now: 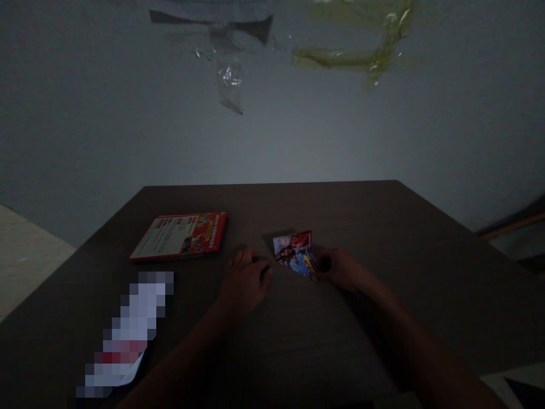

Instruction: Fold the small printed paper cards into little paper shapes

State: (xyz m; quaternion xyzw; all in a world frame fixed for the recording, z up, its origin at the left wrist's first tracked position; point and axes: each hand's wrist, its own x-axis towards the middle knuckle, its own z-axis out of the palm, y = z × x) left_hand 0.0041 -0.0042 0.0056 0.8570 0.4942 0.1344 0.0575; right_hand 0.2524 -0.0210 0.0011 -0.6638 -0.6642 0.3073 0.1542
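Note:
The scene is dim. My right hand (338,268) rests on the dark wooden table (383,238) with its fingers closed on the edge of a small stack of colourful picture cards (294,253), which is tilted up off the surface. My left hand (244,281) lies on the table just left of the cards, fingers curled loosely, a small gap between it and the stack. I cannot make out whether it holds anything.
A red and white booklet (181,236) lies flat at the left of the table. A blurred white and red paper (125,335) sits near the front left edge. The grey wall behind bears bits of clear and yellowish tape (374,51).

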